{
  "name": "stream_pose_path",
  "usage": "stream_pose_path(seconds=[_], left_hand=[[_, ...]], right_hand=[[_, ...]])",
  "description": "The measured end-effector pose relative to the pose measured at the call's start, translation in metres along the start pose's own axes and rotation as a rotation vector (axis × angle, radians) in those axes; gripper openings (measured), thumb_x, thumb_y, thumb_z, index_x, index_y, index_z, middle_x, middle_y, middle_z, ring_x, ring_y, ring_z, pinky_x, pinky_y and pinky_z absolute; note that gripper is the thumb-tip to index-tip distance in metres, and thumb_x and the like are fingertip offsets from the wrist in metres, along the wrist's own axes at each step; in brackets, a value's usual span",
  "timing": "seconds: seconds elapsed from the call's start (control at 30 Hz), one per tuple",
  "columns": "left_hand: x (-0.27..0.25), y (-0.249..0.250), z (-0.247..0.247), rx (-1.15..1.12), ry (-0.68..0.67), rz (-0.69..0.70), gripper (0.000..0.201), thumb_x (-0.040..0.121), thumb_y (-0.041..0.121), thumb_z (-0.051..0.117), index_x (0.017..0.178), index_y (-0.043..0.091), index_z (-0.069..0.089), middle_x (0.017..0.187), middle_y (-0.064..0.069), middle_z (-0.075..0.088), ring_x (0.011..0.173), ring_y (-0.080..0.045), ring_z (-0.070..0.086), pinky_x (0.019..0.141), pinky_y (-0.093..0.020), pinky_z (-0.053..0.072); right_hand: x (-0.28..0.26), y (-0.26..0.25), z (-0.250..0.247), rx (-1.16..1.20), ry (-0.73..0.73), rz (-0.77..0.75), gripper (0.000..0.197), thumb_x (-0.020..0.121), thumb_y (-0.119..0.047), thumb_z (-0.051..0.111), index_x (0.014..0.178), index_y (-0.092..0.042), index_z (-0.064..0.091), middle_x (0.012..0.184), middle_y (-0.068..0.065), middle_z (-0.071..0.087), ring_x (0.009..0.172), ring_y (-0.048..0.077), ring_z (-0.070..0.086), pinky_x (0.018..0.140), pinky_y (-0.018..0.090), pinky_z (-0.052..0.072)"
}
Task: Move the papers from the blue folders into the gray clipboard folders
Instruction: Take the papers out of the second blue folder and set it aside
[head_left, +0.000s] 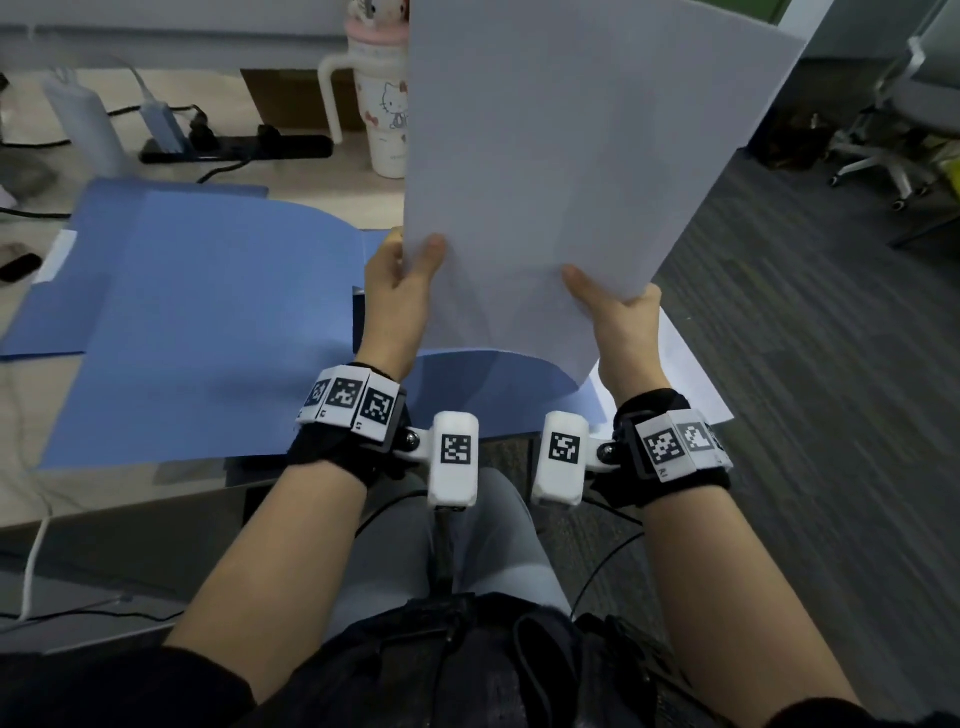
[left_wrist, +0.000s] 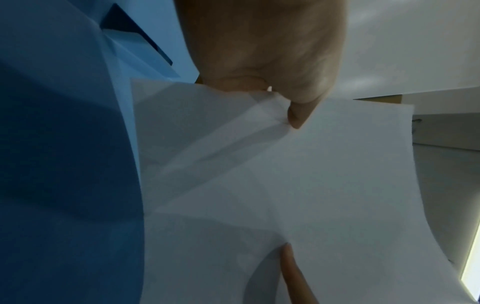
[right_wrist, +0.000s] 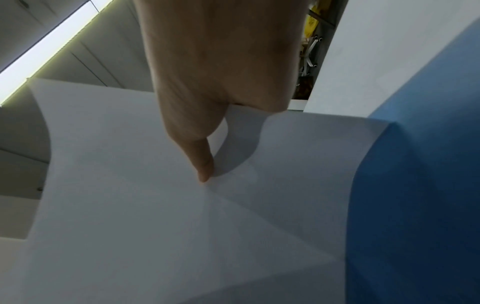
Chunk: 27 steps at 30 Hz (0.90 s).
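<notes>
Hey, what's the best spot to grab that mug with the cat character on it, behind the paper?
Take the mug by its white loop handle, coming from its left. The handle stands out clear on that side, while the held-up sheet of paper covers its right. Both the left hand and right hand are busy.

We wear black wrist straps (head_left: 332, 457) carrying white blocks (head_left: 453, 458) printed with black square codes, grey trousers (head_left: 498, 545) and dark sleeves (head_left: 104, 691).

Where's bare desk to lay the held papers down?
Both hands, left hand and right hand, hold the papers upright. Bare desk: strip at the near edge below the blue folders. Crowded: back, around power strip and mug.
</notes>
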<state>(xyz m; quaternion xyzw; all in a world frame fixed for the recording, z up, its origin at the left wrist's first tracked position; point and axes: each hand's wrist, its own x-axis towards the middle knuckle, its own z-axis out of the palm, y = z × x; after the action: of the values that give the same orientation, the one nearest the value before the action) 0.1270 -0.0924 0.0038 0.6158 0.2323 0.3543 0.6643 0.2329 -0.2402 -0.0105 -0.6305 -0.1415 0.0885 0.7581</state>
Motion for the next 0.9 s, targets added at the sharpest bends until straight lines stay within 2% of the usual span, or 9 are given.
stream_pose_path(seconds=[0.1,0.2,0.27,0.33,0.37,0.5,0.63,0.8,0.9], left_hand=[[-0.007,-0.007,-0.001,0.030,0.014,-0.081,0.021,0.100,0.025,0.040,0.088,0.023,0.057,0.086,0.017,0.057,0.066,0.018,0.056,0.069,-0.006,0.045],[-0.010,-0.010,-0.002,0.063,-0.002,-0.155,0.029,0.103,0.030,0.027,0.101,0.022,0.055,0.090,0.021,0.055,0.070,0.022,0.053,0.068,0.001,0.041],[-0.008,-0.008,-0.005,0.103,-0.013,-0.158,0.038,0.104,0.032,0.023,0.121,0.016,0.053,0.108,0.018,0.056,0.094,0.019,0.052,0.086,0.001,0.040],[-0.005,-0.004,-0.009,0.166,-0.017,-0.152,0.049,0.103,0.037,0.021,0.140,0.011,0.041,0.140,0.006,0.046,0.130,-0.004,0.041,0.113,-0.019,0.028],[-0.003,-0.003,-0.012,0.196,-0.013,-0.171,0.052,0.102,0.039,0.020,0.144,0.011,0.034,0.148,0.003,0.038,0.138,-0.010,0.033,0.117,-0.025,0.023],[0.011,-0.010,-0.033,0.347,0.060,-0.112,0.046,0.103,0.034,0.024,0.119,0.007,0.056,0.126,-0.009,0.059,0.121,-0.026,0.052,0.106,-0.037,0.040],[0.014,-0.023,-0.059,0.543,0.137,-0.095,0.034,0.100,0.019,0.031,0.121,0.009,0.056,0.125,-0.005,0.059,0.112,-0.021,0.054,0.083,-0.016,0.043],[0.006,-0.034,-0.073,0.681,0.068,-0.100,0.036,0.096,0.002,0.034,0.123,0.004,0.057,0.128,-0.010,0.059,0.122,-0.023,0.052,0.101,-0.026,0.037],[0.006,-0.037,-0.077,0.705,0.025,-0.133,0.039,0.094,-0.003,0.033,0.127,0.003,0.055,0.131,-0.011,0.058,0.124,-0.024,0.051,0.102,-0.024,0.035]], right_hand=[[-0.004,0.011,0.001,-0.020,-0.001,0.085,0.010,0.081,-0.010,0.072,0.082,-0.018,0.067,0.083,-0.001,0.070,0.080,0.015,0.065,0.076,0.028,0.053],[-0.007,0.015,0.006,-0.074,0.033,0.103,0.007,0.083,-0.014,0.071,0.082,-0.015,0.064,0.088,0.013,0.070,0.079,0.018,0.062,0.075,0.029,0.052],[-0.002,0.012,0.010,-0.083,0.057,0.036,0.009,0.084,-0.011,0.070,0.079,-0.016,0.063,0.080,0.006,0.068,0.071,0.014,0.062,0.068,0.025,0.053],[0.004,0.007,0.014,-0.111,0.066,-0.017,0.011,0.082,-0.009,0.071,0.077,-0.016,0.064,0.076,-0.001,0.066,0.067,0.011,0.061,0.064,0.022,0.052],[0.008,0.006,0.015,-0.137,0.061,-0.027,0.008,0.081,-0.009,0.072,0.078,-0.013,0.066,0.075,-0.001,0.066,0.067,0.012,0.062,0.063,0.022,0.052],[0.017,0.010,0.012,-0.286,-0.026,0.027,0.019,0.076,-0.009,0.076,0.091,0.002,0.070,0.086,0.010,0.069,0.074,0.018,0.063,0.067,0.026,0.052],[0.015,0.030,0.004,-0.457,-0.103,0.211,0.034,0.072,-0.012,0.080,0.100,0.003,0.070,0.098,0.015,0.072,0.086,0.026,0.068,0.076,0.034,0.054],[0.013,0.045,0.006,-0.553,-0.112,0.312,0.038,0.065,-0.015,0.085,0.092,0.007,0.070,0.093,0.018,0.072,0.080,0.024,0.066,0.080,0.038,0.054],[0.018,0.057,0.010,-0.578,-0.096,0.326,0.078,0.043,-0.038,0.088,0.105,0.003,0.065,0.098,0.012,0.071,0.085,0.024,0.069,0.082,0.036,0.055]])
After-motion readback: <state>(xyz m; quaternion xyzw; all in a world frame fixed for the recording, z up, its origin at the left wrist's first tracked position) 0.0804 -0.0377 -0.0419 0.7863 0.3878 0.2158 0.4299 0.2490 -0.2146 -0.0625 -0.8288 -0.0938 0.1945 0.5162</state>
